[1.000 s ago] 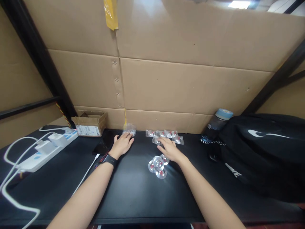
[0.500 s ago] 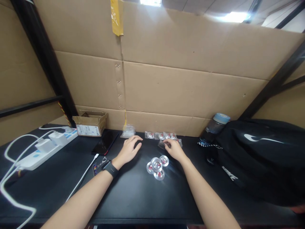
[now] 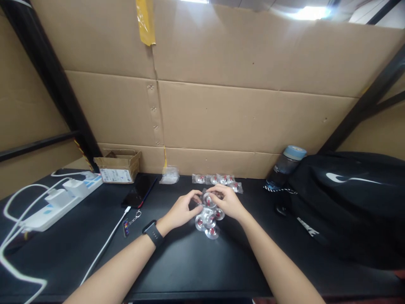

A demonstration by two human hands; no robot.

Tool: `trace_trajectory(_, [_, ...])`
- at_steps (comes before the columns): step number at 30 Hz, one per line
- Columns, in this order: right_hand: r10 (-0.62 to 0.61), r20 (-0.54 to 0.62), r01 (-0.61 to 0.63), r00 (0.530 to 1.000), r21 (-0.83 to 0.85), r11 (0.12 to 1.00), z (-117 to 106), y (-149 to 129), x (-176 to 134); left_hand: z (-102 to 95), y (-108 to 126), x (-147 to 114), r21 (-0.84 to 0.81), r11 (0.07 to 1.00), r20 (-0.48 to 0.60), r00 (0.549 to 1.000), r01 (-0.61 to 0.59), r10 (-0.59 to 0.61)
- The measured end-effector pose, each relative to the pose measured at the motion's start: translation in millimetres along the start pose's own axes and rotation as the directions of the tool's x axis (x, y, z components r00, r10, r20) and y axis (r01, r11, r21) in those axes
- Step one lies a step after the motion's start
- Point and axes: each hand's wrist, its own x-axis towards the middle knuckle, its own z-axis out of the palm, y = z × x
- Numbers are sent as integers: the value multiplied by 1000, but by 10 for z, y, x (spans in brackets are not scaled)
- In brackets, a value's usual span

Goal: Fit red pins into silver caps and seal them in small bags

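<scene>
A clear plastic packet holding a round silver disc with a red centre (image 3: 208, 199) is up between my two hands. My right hand (image 3: 230, 204) pinches it from the right, thumb in front. At its left edge, my left hand (image 3: 181, 210) has thumb and curled fingers closed on the wrapper; the fingertips are partly hidden. Just below lies a small cluster of unwrapped silver discs with red middles (image 3: 211, 232), some overlapping. Behind the hands, several more wrapped discs (image 3: 200, 179) lie in a row along the cardboard wall.
A small heap of clear plastic (image 3: 170, 175) lies at the back. To the left are a phone (image 3: 139, 192), an open carton (image 3: 117, 169), a keychain (image 3: 126, 227), a white cable and a power strip (image 3: 60, 202). A bottle (image 3: 286, 166) and black bag (image 3: 348, 211) stand right.
My right hand has brought a wrapped disc from the back row towards me, above the loose discs. My left hand has moved right and closed on the packet's left edge.
</scene>
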Motion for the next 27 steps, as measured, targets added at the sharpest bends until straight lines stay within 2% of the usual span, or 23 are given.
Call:
trace_trajectory(3, [47,-30,-45,998,69,997,-34,74,7,31,-15,-10,46,999,33,999,-7,6])
trace_trajectory(7, [105,-13,-101,994,175,979,-65,122,14,27,-47,-4,52,998,62,998,-24,21])
trace_trajectory(13, [93,-22,-86,995,225,971,-78,109,9,26,-76,-3,78,996,59,998,-33,28])
trace_trajectory(17, [67,-109,-34,992,276,961,-118,94,10,21,-86,2,91,994,48,997,-63,59])
trace_trajectory(21, [63,-257,20,964,307,952,-154,46,24,5,-79,4,147,984,-2,994,-104,105])
trace_trajectory(24, [63,-376,56,924,298,953,-161,-13,29,-5,-13,-19,265,954,-15,989,-139,148])
trace_trajectory(27, [72,-373,50,925,306,951,-135,-54,18,-13,104,-59,445,874,-30,972,-194,231])
